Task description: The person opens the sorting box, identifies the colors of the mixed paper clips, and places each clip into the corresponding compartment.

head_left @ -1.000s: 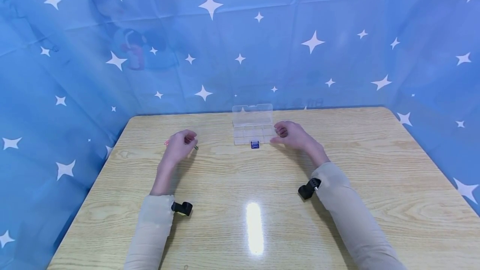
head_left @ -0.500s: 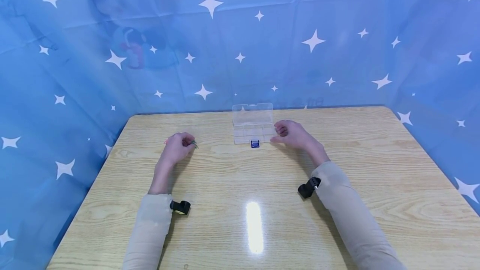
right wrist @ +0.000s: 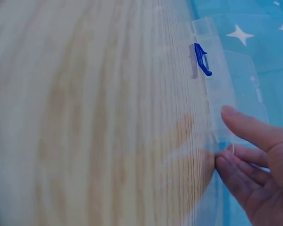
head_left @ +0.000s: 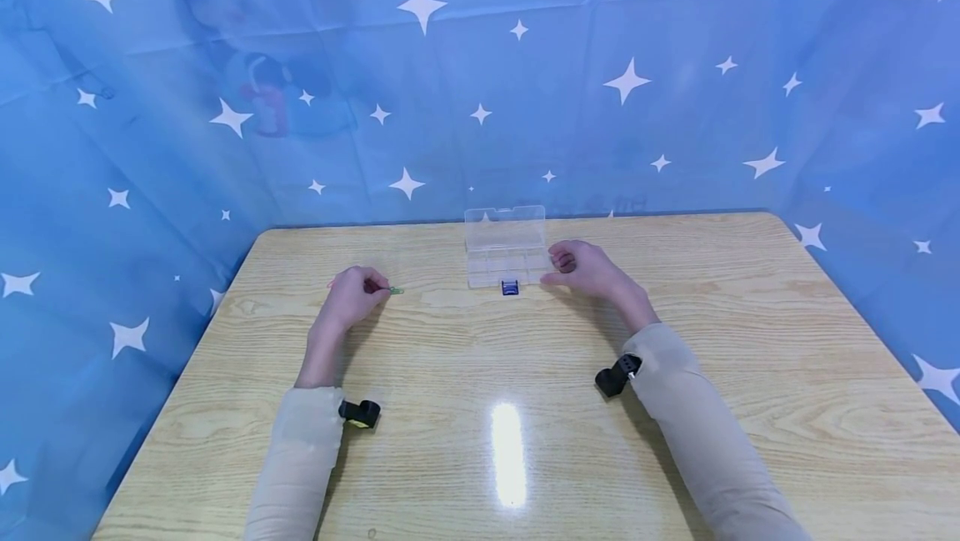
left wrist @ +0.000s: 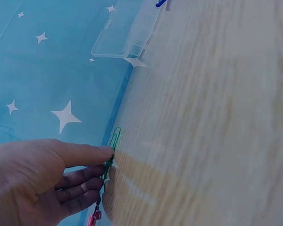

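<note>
My left hand [head_left: 347,299] pinches a green paper clip [left wrist: 116,136] between thumb and fingers, low over the left part of the table. Red paper clips [left wrist: 93,217] lie just beyond its fingers in the left wrist view, mostly hidden by the hand in the head view. A clear plastic compartment box [head_left: 487,267] stands toward the table's back, its lid [head_left: 504,229] raised behind it. On its front edge is a blue latch [head_left: 510,288]. My right hand [head_left: 588,271] grips the box's right end, thumb at the front corner and fingers at the side.
The wooden table [head_left: 450,374] reaches back to a blue curtain [head_left: 480,66] with white stars. Each forearm carries a black wrist camera, one on the left [head_left: 360,413] and one on the right [head_left: 618,376].
The left hand has drawn back slightly, and the green paper clip has turned to point right from its fingertips. The right hand and the box have stayed in place.
</note>
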`<state>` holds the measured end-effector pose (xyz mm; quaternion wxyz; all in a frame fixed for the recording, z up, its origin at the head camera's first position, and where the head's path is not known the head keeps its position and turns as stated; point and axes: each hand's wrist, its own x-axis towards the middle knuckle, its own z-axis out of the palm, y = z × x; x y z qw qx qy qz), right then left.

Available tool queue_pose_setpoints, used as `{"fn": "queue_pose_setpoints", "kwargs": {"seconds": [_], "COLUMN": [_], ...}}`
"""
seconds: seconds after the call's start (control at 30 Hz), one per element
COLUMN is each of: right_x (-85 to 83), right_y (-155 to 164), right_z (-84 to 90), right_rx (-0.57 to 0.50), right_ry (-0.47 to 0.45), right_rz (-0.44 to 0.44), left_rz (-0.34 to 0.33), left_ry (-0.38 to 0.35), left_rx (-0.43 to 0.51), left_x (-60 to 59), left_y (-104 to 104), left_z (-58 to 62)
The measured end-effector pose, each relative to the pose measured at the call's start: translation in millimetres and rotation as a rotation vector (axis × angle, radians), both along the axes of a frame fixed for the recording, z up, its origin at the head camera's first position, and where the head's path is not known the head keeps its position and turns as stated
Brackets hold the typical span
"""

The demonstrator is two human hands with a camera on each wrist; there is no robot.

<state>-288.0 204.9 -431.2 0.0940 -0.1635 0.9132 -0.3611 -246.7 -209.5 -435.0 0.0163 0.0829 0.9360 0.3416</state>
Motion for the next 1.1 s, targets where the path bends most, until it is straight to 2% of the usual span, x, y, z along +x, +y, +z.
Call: {"fn": "queue_pose_setpoints", "kwargs": {"seconds": [0.43,0.73,1.1], "right_x": [0.5,0.1,1.1], "right_y": [-0.5,1.1,1.5], "right_z": [-0.3,-2.7,-2.8], "right_rx": [-0.009,-0.030,-0.048], "right_ry": [-0.007,-0.010,-0.010], "right_rz": [0.000,-0.003,-0.011], "left_rz": [-0.036,-0.025,-0.011], "left_ry": [-0.006,0.012,0.045], "left_rx": [-0.008,0.008,0.063], "left_x": [0.4,-1.3,-2.3], "left_y": [-1.1,1.0,13.3], "left_z": [3.0,1.9,8.9]}}
